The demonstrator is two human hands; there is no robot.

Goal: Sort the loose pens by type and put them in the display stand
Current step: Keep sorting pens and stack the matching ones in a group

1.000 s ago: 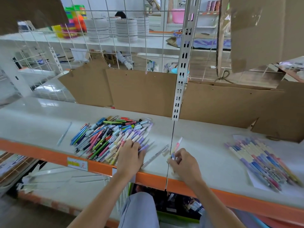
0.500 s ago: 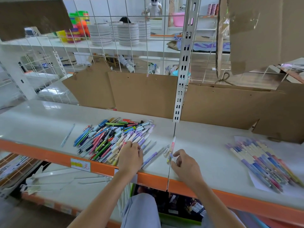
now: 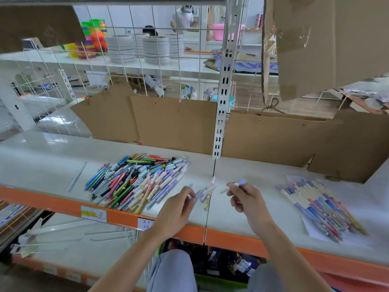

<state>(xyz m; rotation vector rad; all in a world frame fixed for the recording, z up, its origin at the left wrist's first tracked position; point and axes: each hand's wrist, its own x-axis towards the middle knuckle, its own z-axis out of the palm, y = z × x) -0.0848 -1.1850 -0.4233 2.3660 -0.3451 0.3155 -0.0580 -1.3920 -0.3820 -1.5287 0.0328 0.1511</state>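
A mixed heap of loose pens [image 3: 136,180] lies on the white shelf [image 3: 42,157], left of centre. My left hand [image 3: 176,209] hovers at the heap's right edge, fingers pinched on a lilac pen [image 3: 200,193]. My right hand [image 3: 246,199] is lifted just right of the shelf seam and holds a pen with a purple cap [image 3: 235,185]. A pink-and-white pen [image 3: 210,192] lies on the seam between my hands. A sorted row of pastel pens [image 3: 315,205] rests on a paper sheet at the right. No display stand is in view.
A single clear pen [image 3: 76,177] lies alone at the far left. Cardboard panels [image 3: 172,123] line the back of the shelf, and a slotted metal upright [image 3: 223,81] stands at the centre. The shelf front has an orange edge [image 3: 63,205] with price labels.
My left hand has left the heap and moved right with a lilac pen. My right hand has risen off the seam and shifted right with a purple-capped pen. The pink-and-white pen now lies alone.
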